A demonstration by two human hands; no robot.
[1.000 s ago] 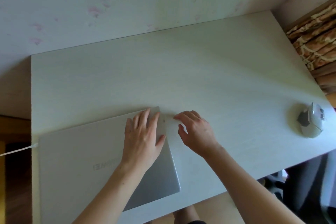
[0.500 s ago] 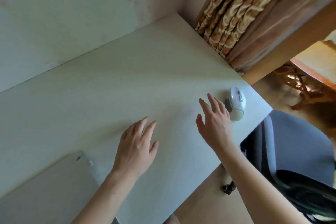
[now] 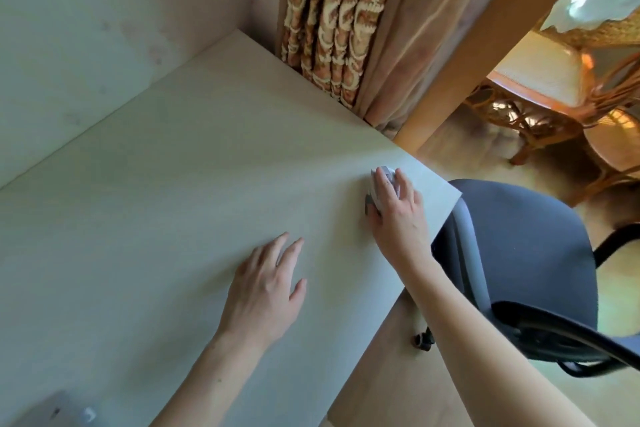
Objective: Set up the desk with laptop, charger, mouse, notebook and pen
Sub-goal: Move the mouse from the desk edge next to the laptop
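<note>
grip on the mouse (image 3: 382, 184): right hand (image 3: 398, 215) lies over it from above, fingers draped across its top and thumb against its near left side, clasped around the white body. only the front tip and a grey patch on the left flank of the mouse show past the fingers. whether the mouse is lifted or resting on the surface cannot be told. it sits close to the right corner of the desk (image 3: 156, 184), just inside the edge.

left hand (image 3: 266, 291) is flat and spread, palm down, holding nothing, over the bare middle of the desk near its front edge, well apart from the mouse.

laptop (image 3: 52, 409): only a blurred silver corner shows at the bottom left of the view, lid down, on the desk, well apart from both hands.

surroundings: a dark office chair (image 3: 519, 270) stands just beside the desk's right corner, its backrest toward the camera. a patterned curtain (image 3: 329, 17) hangs behind the desk's far right edge, next to a wooden post (image 3: 485, 45). a wicker chair (image 3: 554, 97) stands beyond.
</note>
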